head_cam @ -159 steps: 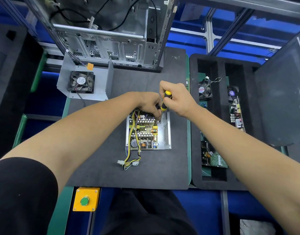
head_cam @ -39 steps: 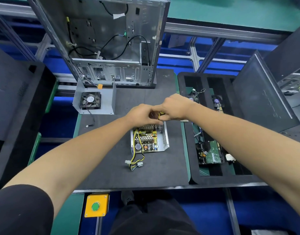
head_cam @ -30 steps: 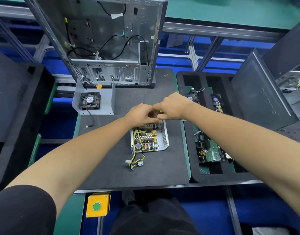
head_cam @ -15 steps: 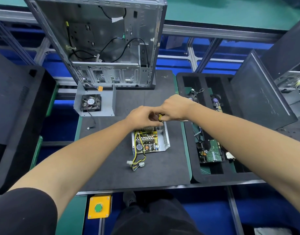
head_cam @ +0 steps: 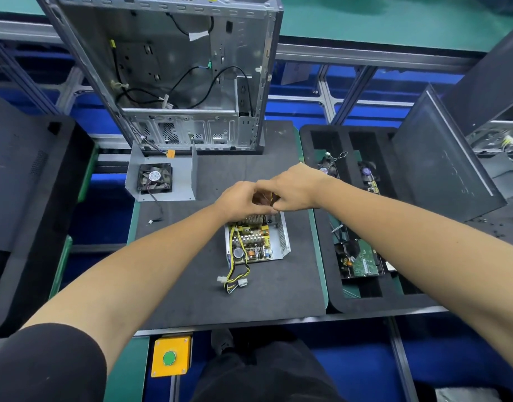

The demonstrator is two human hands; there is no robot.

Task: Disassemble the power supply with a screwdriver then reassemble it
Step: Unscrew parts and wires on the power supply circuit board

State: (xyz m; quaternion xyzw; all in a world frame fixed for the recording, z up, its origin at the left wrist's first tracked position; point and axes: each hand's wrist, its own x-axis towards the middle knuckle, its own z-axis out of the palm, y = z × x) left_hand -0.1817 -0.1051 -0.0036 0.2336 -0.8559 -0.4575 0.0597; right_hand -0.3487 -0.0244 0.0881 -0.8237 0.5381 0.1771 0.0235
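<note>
Black mat [head_cam: 191,297] carries open power supply [head_cam: 256,242], fan cover [head_cam: 162,178], computer case [head_cam: 188,76].

No legible text; fan [head_cam: 155,178] sticker too blurred.

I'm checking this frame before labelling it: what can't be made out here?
All from the head view:
- Screwdriver: only a sliver shows between the left hand and right hand; its tip and any screw are covered by the fingers.
- Power supply: its far end lies under both hands.
- Fan label: too small to read.
- Computer case: top cut off by the frame's upper edge.
</note>
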